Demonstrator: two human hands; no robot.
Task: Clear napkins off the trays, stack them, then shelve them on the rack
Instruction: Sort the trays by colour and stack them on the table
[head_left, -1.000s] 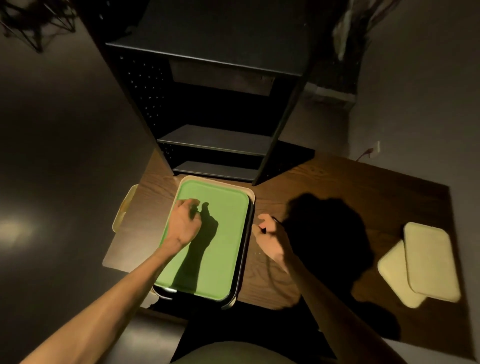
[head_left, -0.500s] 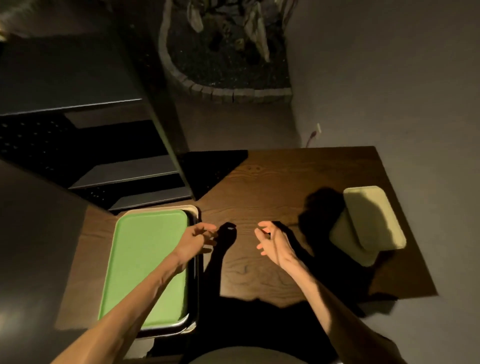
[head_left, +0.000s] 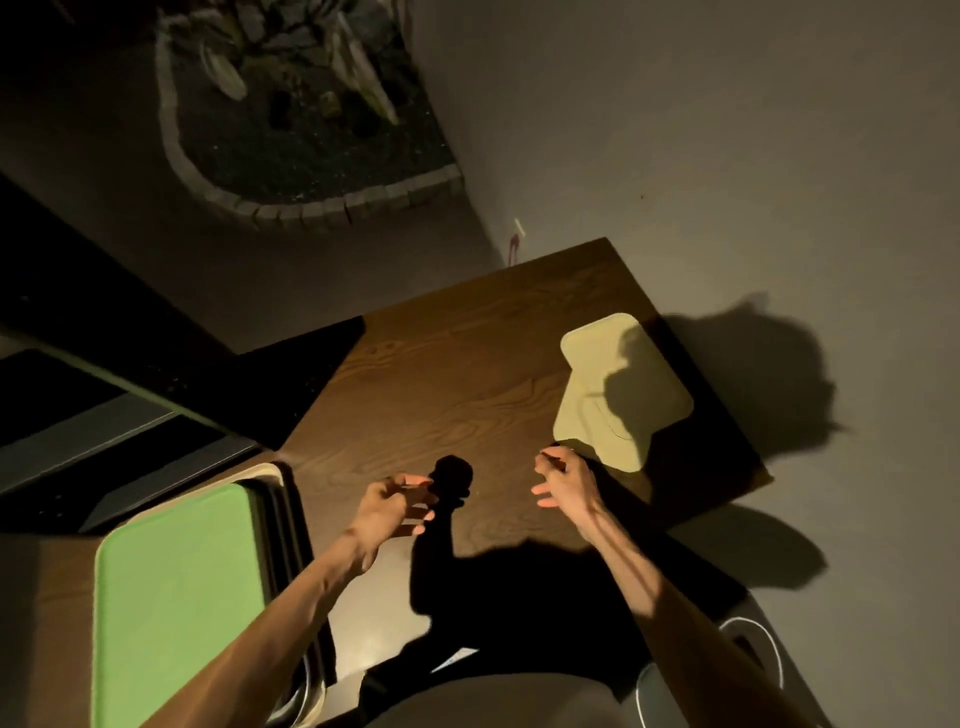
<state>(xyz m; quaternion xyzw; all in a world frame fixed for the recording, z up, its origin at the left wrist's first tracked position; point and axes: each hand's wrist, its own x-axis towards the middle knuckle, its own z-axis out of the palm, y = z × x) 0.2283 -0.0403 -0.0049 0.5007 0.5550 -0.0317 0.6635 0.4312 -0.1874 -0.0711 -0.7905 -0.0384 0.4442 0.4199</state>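
A stack of trays with a green tray (head_left: 176, 603) on top lies at the table's left end. Two pale yellow trays (head_left: 618, 389) lie overlapped at the table's right end, partly in shadow. My left hand (head_left: 395, 512) hovers over the bare wood in the middle, fingers loosely spread, holding nothing. My right hand (head_left: 566, 480) hovers just short of the near corner of the pale trays, fingers spread and empty. No napkin is visible on any tray.
The dark rack (head_left: 119, 431) with its shelves stands at the left behind the green tray. The brown wooden table (head_left: 457, 374) ends at the right beside the pale trays. A stone-edged planter bed (head_left: 291, 119) lies on the floor beyond.
My view has swung right, away from the rack. Both hands left the green tray stack and moved right across the table, the right one closing on the pale yellow trays.
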